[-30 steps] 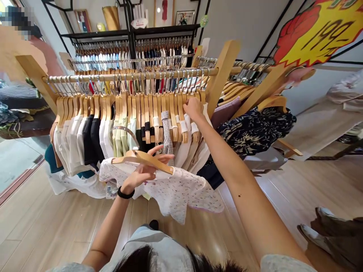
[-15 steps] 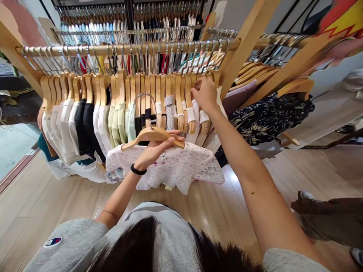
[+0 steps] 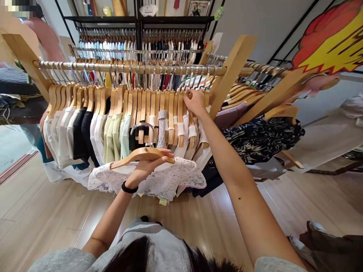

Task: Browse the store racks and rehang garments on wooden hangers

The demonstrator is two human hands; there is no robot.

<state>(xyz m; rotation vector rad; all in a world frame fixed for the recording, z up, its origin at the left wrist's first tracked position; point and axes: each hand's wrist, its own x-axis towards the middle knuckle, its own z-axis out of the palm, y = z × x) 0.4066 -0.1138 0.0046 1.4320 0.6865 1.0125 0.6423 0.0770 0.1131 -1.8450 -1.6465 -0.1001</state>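
My left hand (image 3: 146, 168) is closed around a wooden hanger (image 3: 138, 155) in front of the rack, its metal hook standing free of the rail. A white speckled top (image 3: 167, 177) hangs from that hanger. Farther up and to the right, my right hand (image 3: 195, 102) has its fingers curled at the shoulder of a wooden hanger (image 3: 190, 120) on the rail (image 3: 124, 68). The exact grip of its fingertips is partly hidden. Close by hang garments with white bands and a grey tweed-like strap (image 3: 162, 128).
White, black and pale green clothes (image 3: 112, 134) fill the rack's left part. A slanted wooden post (image 3: 231, 71) closes its right end. Beyond it hang a black floral garment (image 3: 263, 139) and a red and yellow sign (image 3: 329, 41). A person's legs (image 3: 329, 241) stand at lower right.
The view has tilted upward, showing more of the back shelf. My left hand has shifted slightly left with the hanger and top. My right hand stays at the hangers near the rail's right end.
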